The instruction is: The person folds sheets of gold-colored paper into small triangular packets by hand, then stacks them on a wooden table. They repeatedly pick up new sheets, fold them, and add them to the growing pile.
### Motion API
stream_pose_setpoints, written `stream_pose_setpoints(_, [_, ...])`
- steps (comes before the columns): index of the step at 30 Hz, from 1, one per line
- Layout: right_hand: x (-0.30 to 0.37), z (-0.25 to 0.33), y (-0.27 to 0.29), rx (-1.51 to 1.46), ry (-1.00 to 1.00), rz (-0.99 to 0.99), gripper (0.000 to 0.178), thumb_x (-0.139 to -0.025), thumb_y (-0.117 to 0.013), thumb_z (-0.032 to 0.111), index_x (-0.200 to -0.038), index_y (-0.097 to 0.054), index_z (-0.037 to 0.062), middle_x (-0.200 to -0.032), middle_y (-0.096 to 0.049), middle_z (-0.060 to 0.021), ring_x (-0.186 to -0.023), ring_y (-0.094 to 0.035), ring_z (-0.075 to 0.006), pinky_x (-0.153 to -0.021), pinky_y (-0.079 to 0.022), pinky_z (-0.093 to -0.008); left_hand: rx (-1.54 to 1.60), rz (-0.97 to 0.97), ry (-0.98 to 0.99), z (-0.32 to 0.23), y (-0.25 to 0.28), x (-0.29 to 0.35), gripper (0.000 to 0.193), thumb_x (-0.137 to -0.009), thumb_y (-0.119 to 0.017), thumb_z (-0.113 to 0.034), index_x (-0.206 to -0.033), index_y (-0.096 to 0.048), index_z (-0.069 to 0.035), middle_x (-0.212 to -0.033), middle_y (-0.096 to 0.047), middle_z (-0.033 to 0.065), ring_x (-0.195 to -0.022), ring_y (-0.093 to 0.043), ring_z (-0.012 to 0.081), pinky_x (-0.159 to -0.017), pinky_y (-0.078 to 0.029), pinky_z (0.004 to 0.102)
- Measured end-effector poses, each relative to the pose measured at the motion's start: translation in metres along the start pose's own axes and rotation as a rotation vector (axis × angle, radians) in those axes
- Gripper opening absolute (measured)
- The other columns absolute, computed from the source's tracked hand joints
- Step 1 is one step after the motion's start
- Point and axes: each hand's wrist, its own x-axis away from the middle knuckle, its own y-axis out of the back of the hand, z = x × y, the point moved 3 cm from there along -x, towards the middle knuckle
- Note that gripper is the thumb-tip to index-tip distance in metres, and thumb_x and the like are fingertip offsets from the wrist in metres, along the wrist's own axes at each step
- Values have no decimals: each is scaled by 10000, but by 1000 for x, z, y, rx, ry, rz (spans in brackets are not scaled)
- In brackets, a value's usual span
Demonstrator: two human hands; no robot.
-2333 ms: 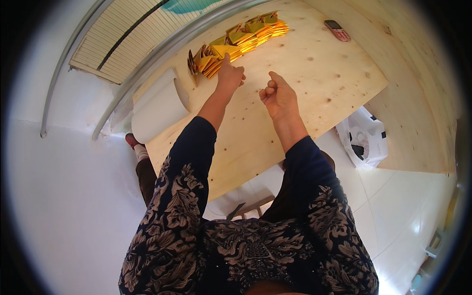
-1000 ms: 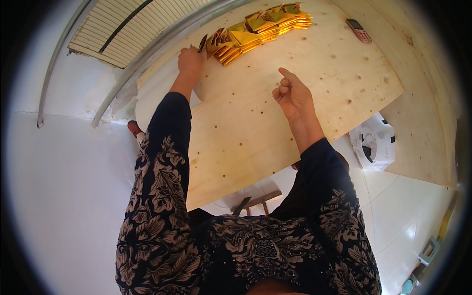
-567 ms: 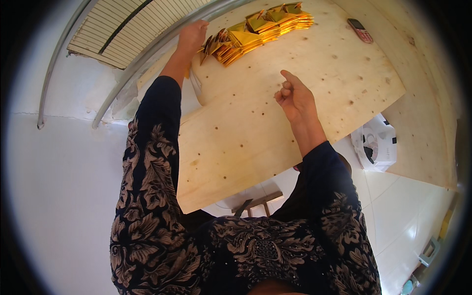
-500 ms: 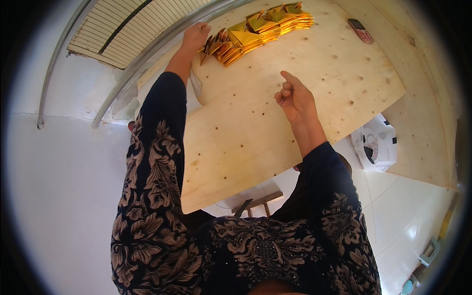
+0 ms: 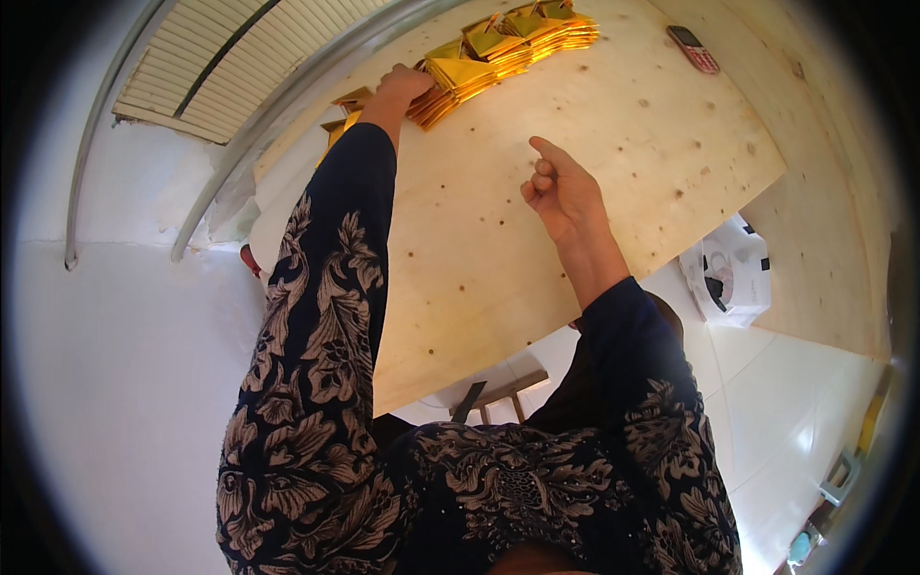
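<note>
A long row of folded gold paper pieces (image 5: 489, 59), stacked tightly against each other, curves along the far side of the wooden table. My left hand (image 5: 406, 83) is at the row's left end, its fingers curled against the end pieces; the fingertips are partly hidden. A few separate gold pieces (image 5: 337, 123) lie to the left, partly behind my left forearm. Over the middle of the table is my right hand (image 5: 567, 196), palm turned up and holding nothing. One of its fingers points forward, apart from the others, which are loosely bent.
The pale plywood table (image 5: 479, 240) fills the middle. A red mobile phone (image 5: 693, 50) lies at its far right. Below the right edge stands a white bag (image 5: 733, 273). A grey metal rail (image 5: 249, 129) curves past the far left side, near a slatted panel (image 5: 206, 67).
My left hand has moved right, onto the left end of the gold row. Separate gold pieces now show left of my forearm. My right hand keeps almost the same pose.
</note>
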Motion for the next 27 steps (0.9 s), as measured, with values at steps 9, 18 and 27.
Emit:
stream_pose_setpoints(9, [2,4,0,-15,-6,-10,257,-922,-541,149,-1143,-555,19,-684,-461,42,-544,-419,-47,-601,-460,-254,-183,220,18,2,-26,-3,709,-777,-617,-522,-1270,-517,-22,-1269,-544,184,-1181,-517,312,-993,-398,389])
stream_pose_setpoints(18, [0,6,3,-58,15,9,277,-874,-620,138,-1114,-567,10,-666,-466,36,-523,-418,-60,-566,-447,-267,-191,139,-153,12,-34,15,674,-690,-716,-361,-1190,-514,43,-1157,-580,236,-1072,-557,334,-904,-453,391])
stream_pose_setpoints(27, [-4,-13,10,158,-53,-138,361,-905,-566,158,-1222,-491,3,-1109,-562,-119,-997,-580,-236,-846,-474,-328,-189,67,-486,30,-54,136,678,-779,-571,-209,-1368,-321,16,-1379,-341,293,-1243,-360,469,-1070,-299,433])
